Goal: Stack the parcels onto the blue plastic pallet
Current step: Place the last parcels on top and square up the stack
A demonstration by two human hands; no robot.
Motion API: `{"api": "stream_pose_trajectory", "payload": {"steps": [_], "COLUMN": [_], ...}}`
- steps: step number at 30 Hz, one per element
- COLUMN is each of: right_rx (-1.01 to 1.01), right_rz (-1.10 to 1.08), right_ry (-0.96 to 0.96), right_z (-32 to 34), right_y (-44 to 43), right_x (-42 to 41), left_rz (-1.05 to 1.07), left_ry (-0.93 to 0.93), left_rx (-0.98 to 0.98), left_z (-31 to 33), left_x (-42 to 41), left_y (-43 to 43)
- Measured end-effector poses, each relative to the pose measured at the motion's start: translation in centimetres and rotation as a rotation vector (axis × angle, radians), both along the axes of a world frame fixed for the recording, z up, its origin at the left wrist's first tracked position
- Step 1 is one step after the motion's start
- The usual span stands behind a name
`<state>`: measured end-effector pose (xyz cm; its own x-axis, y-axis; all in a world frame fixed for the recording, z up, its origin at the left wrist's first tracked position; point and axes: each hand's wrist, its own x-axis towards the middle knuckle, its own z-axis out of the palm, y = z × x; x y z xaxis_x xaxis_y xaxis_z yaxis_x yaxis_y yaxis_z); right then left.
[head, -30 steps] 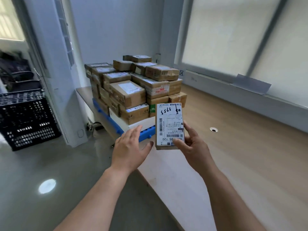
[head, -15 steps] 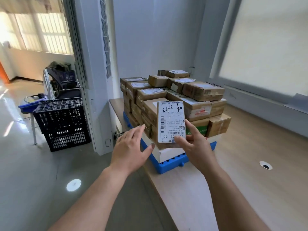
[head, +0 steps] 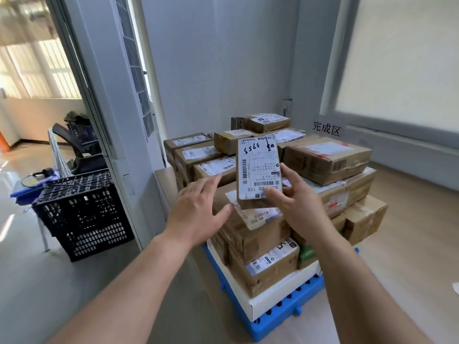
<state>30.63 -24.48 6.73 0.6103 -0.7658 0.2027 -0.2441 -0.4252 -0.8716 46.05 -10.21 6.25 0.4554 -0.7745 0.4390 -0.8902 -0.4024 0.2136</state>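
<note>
Grips a small parcel (head: pixel 258 170) in the right hand (head: pixel 301 209): thumb pressed on the lower part of the white label, forefinger up along the right edge, other fingers curled behind. Holds it upright, label toward the camera, print upside down, handwritten digits at the top. Spreads the left hand (head: pixel 196 214) wide, fingers straight, palm turned toward the parcel, thumb tip just beside its lower left corner; cannot tell whether touching. Holds nothing on that side.

Carries the parcel in the air, in front of the upper layers of the stacked parcels (head: pixel 325 157). Beneath those, a flat white box (head: pixel 250 309), then the blue pallet (head: pixel 280 324), set on a wooden platform (head: pixel 417 256). Off to the left, well apart on the grey floor (head: pixel 37 281), a black crate (head: pixel 84 219).

Against half a second ago: same grip on the right, same spread on the left. Stands much closer to the stack, now filling the middle of the view. Shows the parcel higher against the pile, overlapping the top rows rather than the near corner's front face. Shows the crate nearer too.
</note>
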Motion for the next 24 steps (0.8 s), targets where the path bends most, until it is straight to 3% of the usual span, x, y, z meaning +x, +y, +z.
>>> {"api": "stream_pose_trajectory", "payload": {"steps": [11, 24], "right_rx": [-0.043, 0.035], "right_rz": [-0.114, -0.480], "right_ry": [0.037, 0.084], "right_z": [2.0, 0.5], "right_y": [-4.4, 2.1], "right_x": [4.9, 8.2], "left_rz": [-0.031, -0.539], "left_ry": [-0.016, -0.002], "left_rx": [0.014, 0.056], "left_z": [0.8, -0.3], "left_x": [7.2, 15.1], "left_y": [-4.4, -7.0]}}
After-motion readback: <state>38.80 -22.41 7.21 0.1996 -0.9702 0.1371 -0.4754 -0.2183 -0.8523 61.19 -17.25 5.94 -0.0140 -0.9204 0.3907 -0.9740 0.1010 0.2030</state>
